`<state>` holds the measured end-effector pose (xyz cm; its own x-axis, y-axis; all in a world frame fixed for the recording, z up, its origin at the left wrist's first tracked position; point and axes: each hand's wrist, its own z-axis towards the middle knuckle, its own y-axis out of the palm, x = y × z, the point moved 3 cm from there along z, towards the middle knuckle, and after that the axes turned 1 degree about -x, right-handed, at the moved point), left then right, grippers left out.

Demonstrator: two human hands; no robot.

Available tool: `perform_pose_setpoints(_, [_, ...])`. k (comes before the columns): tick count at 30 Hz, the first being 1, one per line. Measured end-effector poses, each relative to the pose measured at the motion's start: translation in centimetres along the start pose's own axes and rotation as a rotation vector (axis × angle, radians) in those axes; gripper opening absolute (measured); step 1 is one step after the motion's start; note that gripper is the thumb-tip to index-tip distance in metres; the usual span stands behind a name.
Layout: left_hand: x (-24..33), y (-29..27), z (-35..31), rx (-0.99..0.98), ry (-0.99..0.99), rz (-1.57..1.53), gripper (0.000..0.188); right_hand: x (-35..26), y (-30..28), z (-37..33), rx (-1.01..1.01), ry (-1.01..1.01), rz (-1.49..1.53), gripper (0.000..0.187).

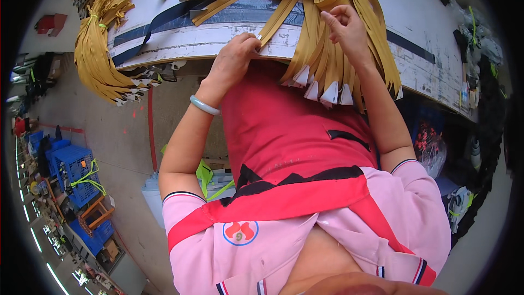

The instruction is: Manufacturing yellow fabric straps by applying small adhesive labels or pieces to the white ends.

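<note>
My left hand (pixel 236 61) is closed at the table's front edge, its fingertips pinching the end of a flat mustard-yellow webbing strap (pixel 282 17). That strap runs up and away to a large pile of similar straps (pixel 322 38). Over this pile hovers my right hand (pixel 349 34), its fingers loosely curled and the thumb apart from them; I see nothing held there. Several straps of the pile hang over the edge between my hands, with white ends (pixel 329 94) pointing down toward my red apron (pixel 284 114).
A tied bundle of yellow straps (pixel 93 49) droops over the left end of the white worktable (pixel 202 43). Dark tape (pixel 240 15) crosses the tabletop. Blue crates (pixel 75 169) stand on the floor (pixel 123 147) to the left. Plastic bags (pixel 431 153) are under the table's right side.
</note>
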<state>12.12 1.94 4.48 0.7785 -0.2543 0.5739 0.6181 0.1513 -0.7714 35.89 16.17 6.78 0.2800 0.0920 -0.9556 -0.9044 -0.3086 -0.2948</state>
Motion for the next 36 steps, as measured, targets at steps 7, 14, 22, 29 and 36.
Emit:
perform_pose_setpoints(7, [0.5,0.0,1.1,-0.019,-0.086,-0.232,0.014,2.5,-1.2,5.9,-0.365,0.377,0.782,0.027])
perform_pose_setpoints(14, [1.4,2.8,0.0,0.081,-0.076,-0.383,0.022,-7.5,4.2,6.8,0.195,-0.715,0.426,0.007])
perform_pose_setpoints(22, [0.8,3.8,-0.2,0.121,-0.123,-0.530,0.017,-4.5,12.0,9.1,-0.133,-0.558,-0.039,0.013])
perform_pose_setpoints(29, [0.6,3.0,-0.9,0.218,-0.115,-0.509,0.018,-3.6,10.1,3.6,-0.550,-0.815,-0.704,0.034])
perform_pose_setpoints(36, [1.0,4.2,-0.9,0.283,-0.021,-0.396,0.018,-1.1,10.6,3.5,-0.557,-0.993,-0.934,0.006])
